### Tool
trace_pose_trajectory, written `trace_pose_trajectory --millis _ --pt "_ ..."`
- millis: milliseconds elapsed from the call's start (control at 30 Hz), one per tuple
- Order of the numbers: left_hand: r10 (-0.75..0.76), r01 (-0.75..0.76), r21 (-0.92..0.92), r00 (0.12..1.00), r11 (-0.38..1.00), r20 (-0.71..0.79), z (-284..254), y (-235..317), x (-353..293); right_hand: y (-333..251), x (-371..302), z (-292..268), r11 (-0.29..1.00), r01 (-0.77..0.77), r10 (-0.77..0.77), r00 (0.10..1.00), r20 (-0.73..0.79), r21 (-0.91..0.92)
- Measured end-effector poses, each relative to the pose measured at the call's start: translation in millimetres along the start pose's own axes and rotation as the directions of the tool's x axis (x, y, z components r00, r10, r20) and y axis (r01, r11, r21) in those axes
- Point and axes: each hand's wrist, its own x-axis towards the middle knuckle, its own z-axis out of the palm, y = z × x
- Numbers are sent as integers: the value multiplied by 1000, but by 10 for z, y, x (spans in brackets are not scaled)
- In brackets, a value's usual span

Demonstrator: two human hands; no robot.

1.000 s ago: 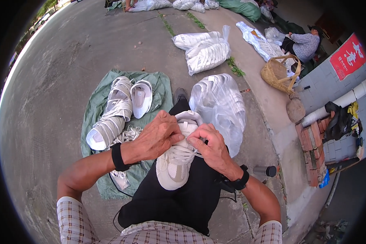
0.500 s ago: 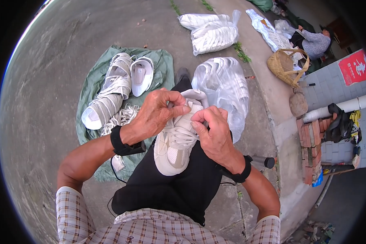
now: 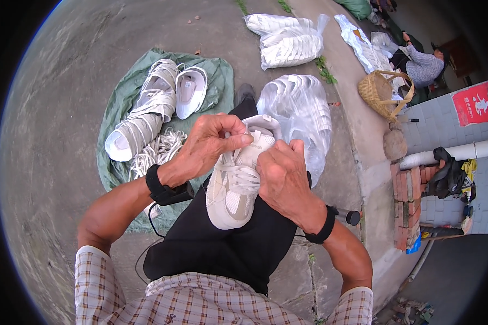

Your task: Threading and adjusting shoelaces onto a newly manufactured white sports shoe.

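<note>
Fingers (image 3: 237, 142), left hand (image 3: 205, 145): pinched on white shoe (image 3: 226, 201) near its opening; right hand (image 3: 283, 177): curled against laced side, grip hidden.

One white lace-up shoe (image 3: 230, 203) is held by two bare hands, one left hand (image 3: 210, 142) and one right hand (image 3: 284, 174). On one crumpled green plastic sheet (image 3: 220, 86), one row of nested white shoes (image 3: 138, 130), too overlapped to be counted singly, is seen towards the left edge, one loose white shoe with a pale insole (image 3: 191, 93) near the upper edge, and one tangle of off-white laces (image 3: 160, 150). Two clear plastic bags packed with white shoes (image 3: 293, 46), one woven wicker basket (image 3: 371, 97) and one red sign (image 3: 476, 103) are also counted.
</note>
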Motion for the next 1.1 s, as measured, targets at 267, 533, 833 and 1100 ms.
trace_pose_trajectory --millis 267,533,833,1100 --pt "-54 66 -261 997 963 55 -34 -78 5 -88 11 -34 992 -60 71 993 -92 111" --pt "-32 38 -168 999 985 35 15 -25 -2 -39 -43 -9 1000 -8 8 999 -35 1" --pt "-26 23 -267 1000 963 -5 18 -63 47 -90 114 10 997 30 -21 992 -123 71" --pt "-95 106 -444 994 890 47 51 -45 53 -124 139 97 991 32 -29 999 -21 132"
